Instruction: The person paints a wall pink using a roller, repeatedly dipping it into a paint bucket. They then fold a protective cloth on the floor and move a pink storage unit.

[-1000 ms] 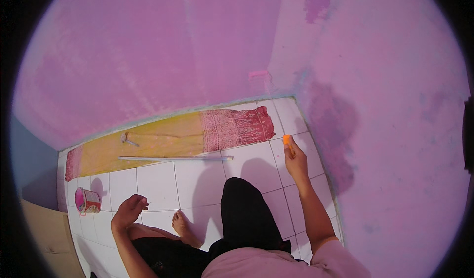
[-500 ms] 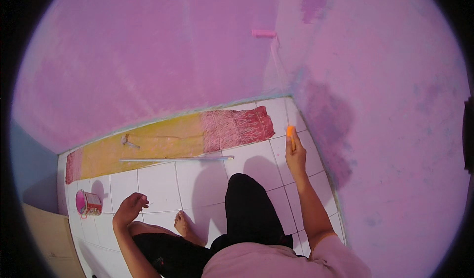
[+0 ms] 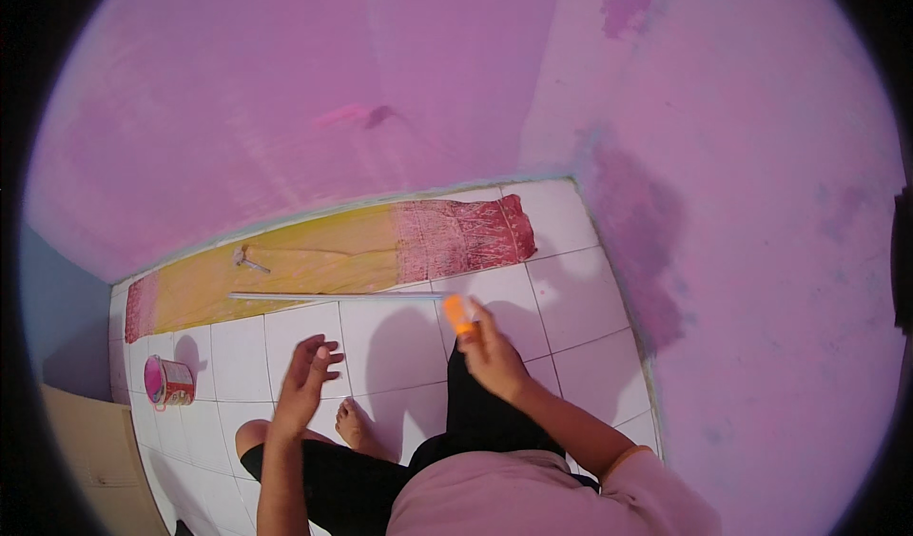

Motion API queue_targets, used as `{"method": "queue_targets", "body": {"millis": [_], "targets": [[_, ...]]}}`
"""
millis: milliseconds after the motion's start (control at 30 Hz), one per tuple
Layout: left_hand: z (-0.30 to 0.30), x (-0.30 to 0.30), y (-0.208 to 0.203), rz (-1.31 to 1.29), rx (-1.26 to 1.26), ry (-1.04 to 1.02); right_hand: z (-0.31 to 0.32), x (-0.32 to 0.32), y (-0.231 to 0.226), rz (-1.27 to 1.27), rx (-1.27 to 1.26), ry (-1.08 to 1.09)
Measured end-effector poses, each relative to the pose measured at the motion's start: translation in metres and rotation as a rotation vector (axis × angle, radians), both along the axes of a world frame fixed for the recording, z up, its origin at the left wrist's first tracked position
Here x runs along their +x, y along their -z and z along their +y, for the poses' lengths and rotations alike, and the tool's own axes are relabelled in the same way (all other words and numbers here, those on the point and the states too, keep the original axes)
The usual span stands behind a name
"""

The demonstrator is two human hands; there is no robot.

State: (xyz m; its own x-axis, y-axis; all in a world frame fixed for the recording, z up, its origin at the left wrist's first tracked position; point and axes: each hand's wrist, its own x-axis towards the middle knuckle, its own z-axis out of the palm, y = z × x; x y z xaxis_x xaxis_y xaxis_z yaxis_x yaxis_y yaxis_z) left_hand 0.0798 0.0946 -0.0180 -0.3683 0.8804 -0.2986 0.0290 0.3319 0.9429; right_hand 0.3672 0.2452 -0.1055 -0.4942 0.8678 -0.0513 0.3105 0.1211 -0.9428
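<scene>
My right hand (image 3: 490,350) is closed round the orange handle of a paint roller (image 3: 456,313), over the tiles in front of my knee. The roller's pink head is smeared by motion against the purple wall (image 3: 238,108), and its thin rod barely shows; I cannot tell whether the head touches the wall. To the left, my left hand (image 3: 306,374) hangs above the floor with its fingers apart, holding nothing. A long thin pole (image 3: 333,296) lies on the floor beyond both hands, along the edge of a yellow and red cloth (image 3: 333,236).
A small hammer-shaped tool (image 3: 251,259) rests on the cloth. At the left stands a paint can (image 3: 169,381) with pink inside. A patchy pink wall (image 3: 761,251) rises on the right, meeting the purple wall at a corner. White tiles (image 3: 571,293) cover the floor.
My right hand has swung left and nearer to me with the roller, whose head has moved left across the wall. My left hand has shifted right and slightly farther away, its fingers spreading.
</scene>
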Motion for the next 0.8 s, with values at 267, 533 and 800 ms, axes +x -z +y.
{"method": "queue_targets", "body": {"millis": [267, 533, 800], "targets": [[0.049, 0.026, 0.044, -0.51, 0.09, -0.318, -0.038, -0.131, -0.016, 0.079, -0.102, -0.444], [0.05, -0.031, 0.065, -0.049, 0.061, -0.89, 0.089, -0.169, 0.131, 0.209, -0.052, -0.278], [0.016, -0.099, 0.054, 0.056, -0.04, -1.241, 0.378, -0.072, 0.32, -0.847, 0.422, 0.325]]}}
